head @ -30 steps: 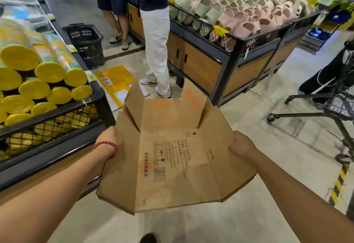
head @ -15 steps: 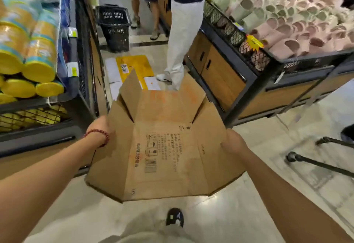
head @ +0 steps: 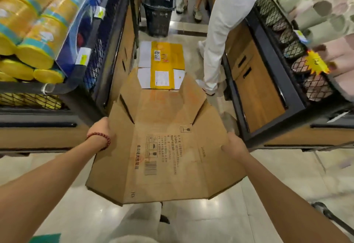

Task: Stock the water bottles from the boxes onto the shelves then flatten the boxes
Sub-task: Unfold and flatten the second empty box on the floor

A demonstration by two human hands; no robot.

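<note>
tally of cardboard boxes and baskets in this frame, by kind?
Brown cardboard box, held by left hand and right hand: 1
Yellow flattened box on floor: 1
Black shopping basket: 1
Total: 3

A brown cardboard box [head: 164,147], opened out nearly flat, is held above the floor at its left and right edges. Its printed panel with a barcode and handling symbols faces up; the far flaps angle upward. Beyond it, a yellow and white box [head: 162,64] lies on the floor, apparently already flattened.
</note>
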